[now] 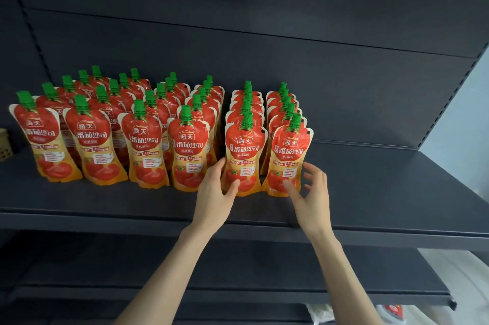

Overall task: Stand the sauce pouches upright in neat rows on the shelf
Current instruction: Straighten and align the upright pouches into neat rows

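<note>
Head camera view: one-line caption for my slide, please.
Left hand grips one front sauce pouch, right hand open at the rightmost pouch, six upright rows on a dark shelf.

Pouches (145, 150): 30, all one kind, red with green caps (139, 107). They stand in six rows running front to back, five pouches per row. Six pouches across the front. The ones behind are mostly hidden, so they are counted by caps: 30 caps.

Hands: two, one left hand (214, 192) and one right hand (312, 192).

Shelves: two, the shelf (105, 200) that carries all 30 pouches and one lower shelf (238, 266).

One woven thing (4, 144) at the far left edge, cut off by the frame.

Pale and red packets (391, 311) at bottom right below the lower shelf, too cut off to count.
</note>
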Available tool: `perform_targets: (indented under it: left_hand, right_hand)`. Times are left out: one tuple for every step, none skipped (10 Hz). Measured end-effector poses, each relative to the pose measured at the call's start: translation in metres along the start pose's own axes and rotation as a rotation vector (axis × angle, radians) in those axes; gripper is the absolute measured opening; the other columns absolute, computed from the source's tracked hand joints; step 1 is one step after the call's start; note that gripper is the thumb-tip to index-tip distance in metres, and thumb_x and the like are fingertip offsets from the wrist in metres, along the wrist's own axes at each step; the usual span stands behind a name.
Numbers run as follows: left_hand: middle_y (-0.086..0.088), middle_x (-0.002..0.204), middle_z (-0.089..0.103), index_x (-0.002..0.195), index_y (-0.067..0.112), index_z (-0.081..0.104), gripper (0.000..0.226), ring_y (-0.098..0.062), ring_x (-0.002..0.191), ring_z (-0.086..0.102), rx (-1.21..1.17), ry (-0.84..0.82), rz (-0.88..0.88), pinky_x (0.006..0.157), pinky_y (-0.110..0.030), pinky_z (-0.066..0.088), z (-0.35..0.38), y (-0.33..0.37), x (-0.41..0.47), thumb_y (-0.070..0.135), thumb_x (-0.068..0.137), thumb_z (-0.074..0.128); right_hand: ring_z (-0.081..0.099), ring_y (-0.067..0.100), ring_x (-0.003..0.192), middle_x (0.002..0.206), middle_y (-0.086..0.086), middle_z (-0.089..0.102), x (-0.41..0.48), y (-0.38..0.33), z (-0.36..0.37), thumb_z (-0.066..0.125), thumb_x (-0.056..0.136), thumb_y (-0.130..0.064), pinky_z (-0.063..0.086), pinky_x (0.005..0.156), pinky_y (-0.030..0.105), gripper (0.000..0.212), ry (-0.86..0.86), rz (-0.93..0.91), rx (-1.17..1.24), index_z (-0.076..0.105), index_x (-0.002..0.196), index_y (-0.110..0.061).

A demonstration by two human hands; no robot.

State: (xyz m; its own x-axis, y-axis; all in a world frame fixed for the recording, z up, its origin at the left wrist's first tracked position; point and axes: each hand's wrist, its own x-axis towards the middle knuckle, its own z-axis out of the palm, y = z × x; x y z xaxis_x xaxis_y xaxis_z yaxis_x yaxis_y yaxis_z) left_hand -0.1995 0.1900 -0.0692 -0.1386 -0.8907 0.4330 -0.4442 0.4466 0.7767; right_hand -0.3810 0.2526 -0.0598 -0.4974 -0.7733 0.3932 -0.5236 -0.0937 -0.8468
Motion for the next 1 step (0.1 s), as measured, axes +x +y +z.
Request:
perform_targets:
  left_hand:
    - [-0.004, 0.118, 0.058, 0.122, 0.012, 0.054, 0.039, -0.015, 0.109, 0.056, 0.005, 0.039, 0.076, 0.089, -0.023, 0.046, -0.0203, 0.0097, -0.0048, 0.023, 0.086, 0.063]
  right_hand:
    - [0.052, 0.008, 0.109, 0.118, -0.010, 0.051, -0.0046, -0.0214, -0.0044, 0.063, 0.088, -0.022, 0.043, 0.088, 0.022, 0.027, 0.044, -0.129, -0.018, 0.055, 0.114, -0.022]
